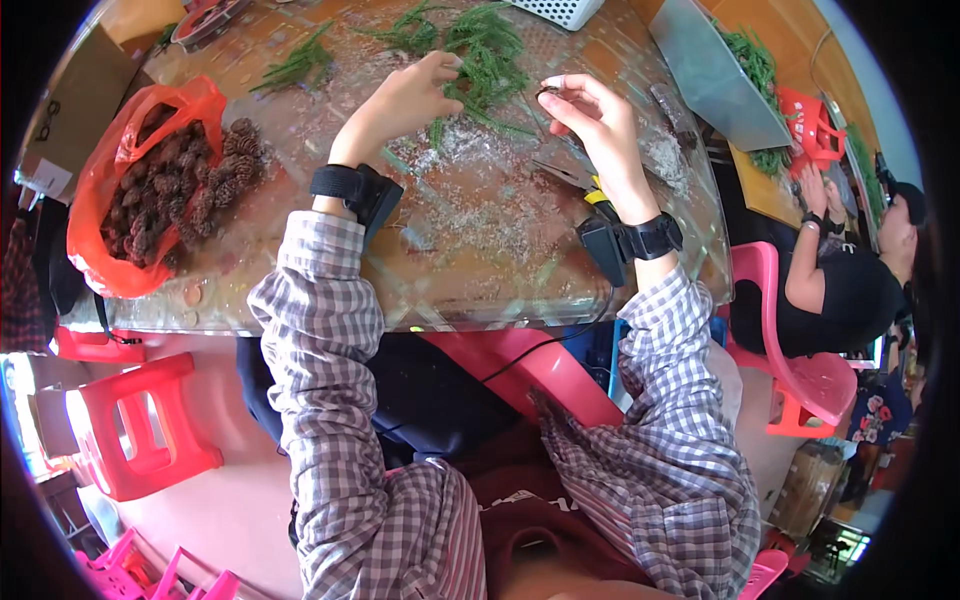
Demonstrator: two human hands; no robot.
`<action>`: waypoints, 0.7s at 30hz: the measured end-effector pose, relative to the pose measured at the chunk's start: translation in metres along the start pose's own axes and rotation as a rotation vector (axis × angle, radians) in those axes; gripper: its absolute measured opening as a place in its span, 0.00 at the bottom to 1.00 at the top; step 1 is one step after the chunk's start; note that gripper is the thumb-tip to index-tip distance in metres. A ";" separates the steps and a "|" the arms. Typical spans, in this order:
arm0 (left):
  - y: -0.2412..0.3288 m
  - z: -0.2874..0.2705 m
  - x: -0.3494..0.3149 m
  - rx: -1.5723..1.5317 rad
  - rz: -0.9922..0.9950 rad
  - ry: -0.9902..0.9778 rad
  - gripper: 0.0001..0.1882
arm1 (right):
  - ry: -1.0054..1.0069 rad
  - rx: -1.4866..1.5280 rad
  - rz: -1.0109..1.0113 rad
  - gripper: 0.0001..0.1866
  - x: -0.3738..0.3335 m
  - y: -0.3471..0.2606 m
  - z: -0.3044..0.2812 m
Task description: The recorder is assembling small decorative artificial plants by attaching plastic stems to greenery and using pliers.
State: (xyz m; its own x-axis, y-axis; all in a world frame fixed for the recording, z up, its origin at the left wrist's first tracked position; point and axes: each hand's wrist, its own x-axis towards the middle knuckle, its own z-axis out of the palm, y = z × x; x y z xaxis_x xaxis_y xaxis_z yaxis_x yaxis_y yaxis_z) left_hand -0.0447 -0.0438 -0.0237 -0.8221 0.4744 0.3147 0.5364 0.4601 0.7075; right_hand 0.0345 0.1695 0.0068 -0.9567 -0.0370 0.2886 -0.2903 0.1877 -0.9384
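Observation:
Above the far middle of the table, my left hand (408, 102) reaches to a pile of green artificial pine sprigs (488, 62), its thumb and fingers apart. My right hand (598, 125) is closed in a pinch on a small dark piece (548, 91), too small to name, just right of the sprigs. Pliers (568, 176) with yellow and black handles lie under my right wrist, partly hidden by it. More loose sprigs (300, 62) lie farther left.
A red plastic bag (95, 215) of pine cones (165, 190) stands open on the left. White flecks cover the tabletop (330, 290). At the back are a white perforated basket (562, 10) and a grey bin (715, 75) beside more greenery. Another person (835, 290) sits at the right.

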 end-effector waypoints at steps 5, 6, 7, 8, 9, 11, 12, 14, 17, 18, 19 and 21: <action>-0.002 -0.002 -0.004 0.049 -0.013 -0.094 0.27 | 0.013 -0.035 0.011 0.10 0.002 0.005 -0.002; -0.002 -0.001 -0.005 0.099 -0.024 -0.076 0.28 | 0.018 -0.040 0.021 0.10 0.002 0.007 -0.004; -0.002 -0.002 -0.006 0.151 -0.038 -0.054 0.28 | 0.017 -0.042 0.029 0.10 0.003 0.008 -0.004; -0.003 -0.003 -0.006 0.203 -0.052 -0.033 0.29 | 0.017 -0.044 0.038 0.10 0.003 0.010 -0.005; -0.005 -0.003 -0.005 0.200 -0.054 -0.038 0.29 | 0.019 -0.044 0.044 0.10 0.004 0.011 -0.006; -0.008 -0.003 -0.001 0.189 -0.025 0.020 0.26 | 0.028 -0.064 0.031 0.10 0.007 0.013 -0.008; -0.010 -0.003 0.000 0.185 -0.009 0.048 0.24 | 0.034 -0.073 0.024 0.10 0.007 0.015 -0.009; -0.013 -0.004 -0.001 0.192 0.022 0.115 0.22 | 0.041 -0.083 0.029 0.10 0.008 0.017 -0.011; -0.011 -0.009 -0.002 0.209 0.092 0.259 0.18 | 0.051 -0.104 0.025 0.10 0.008 0.019 -0.013; -0.003 -0.014 -0.003 0.199 0.030 0.254 0.16 | 0.065 -0.115 0.028 0.10 0.007 0.019 -0.015; 0.004 -0.019 -0.004 0.189 -0.031 0.249 0.14 | 0.079 -0.125 0.030 0.10 0.007 0.019 -0.016; 0.006 -0.021 -0.005 0.179 -0.089 0.243 0.12 | 0.096 -0.136 0.030 0.10 0.006 0.019 -0.018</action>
State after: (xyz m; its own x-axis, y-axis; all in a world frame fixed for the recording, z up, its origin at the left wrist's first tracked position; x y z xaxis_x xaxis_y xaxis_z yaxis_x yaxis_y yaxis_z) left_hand -0.0412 -0.0591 -0.0083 -0.8773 0.2433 0.4136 0.4676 0.6269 0.6232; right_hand 0.0234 0.1910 -0.0062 -0.9567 0.0636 0.2840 -0.2502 0.3188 -0.9142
